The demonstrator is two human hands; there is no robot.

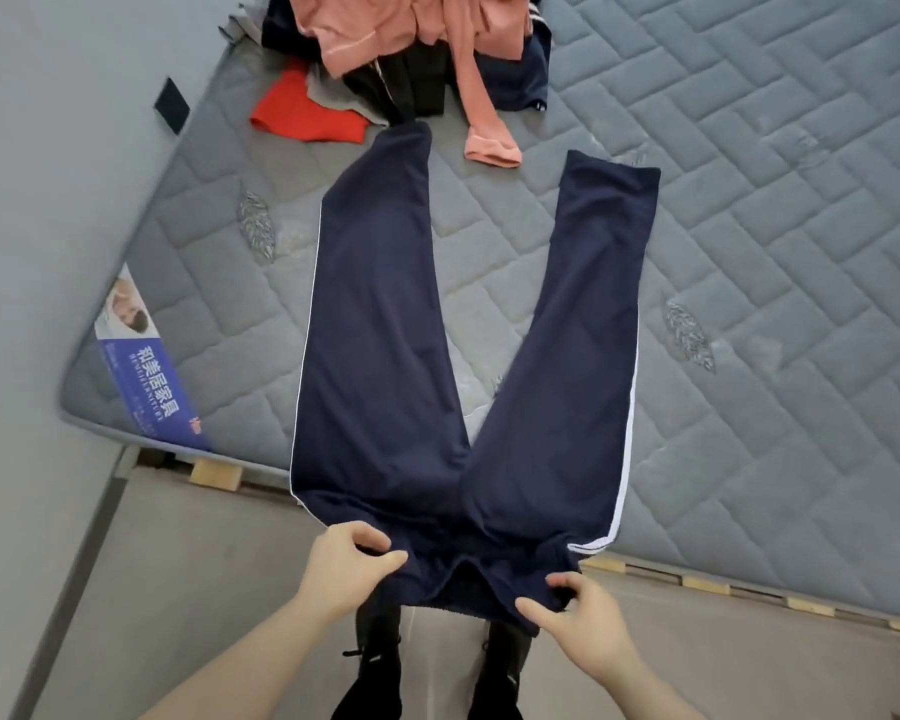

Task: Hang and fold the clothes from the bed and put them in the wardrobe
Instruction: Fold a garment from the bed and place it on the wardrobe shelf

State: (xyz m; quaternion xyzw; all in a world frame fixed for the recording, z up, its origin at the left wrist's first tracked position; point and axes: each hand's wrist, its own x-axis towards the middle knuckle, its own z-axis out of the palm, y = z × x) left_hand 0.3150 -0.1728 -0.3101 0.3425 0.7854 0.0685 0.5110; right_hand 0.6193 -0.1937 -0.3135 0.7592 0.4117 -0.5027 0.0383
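Navy track trousers [385, 324] with white side stripes lie spread on the grey quilted mattress [749, 241], legs pointing away and apart. Their waistband hangs over the near mattress edge. My left hand [344, 569] pinches the waistband's left side between thumb and fingers. My right hand [578, 615] pinches the waistband's right side. A heap of clothes [411, 49] lies at the far end of the mattress: a pink top, a red garment [307, 116], black and navy pieces. The pink sleeve's cuff [492, 148] lies between the trouser leg ends.
A grey wall [48, 200] runs along the mattress's left side. The wooden slatted bed frame [749, 589] sticks out below the near mattress edge. My black shoes [370, 683] stand on the grey floor beneath the waistband. A blue label [146, 376] marks the mattress corner.
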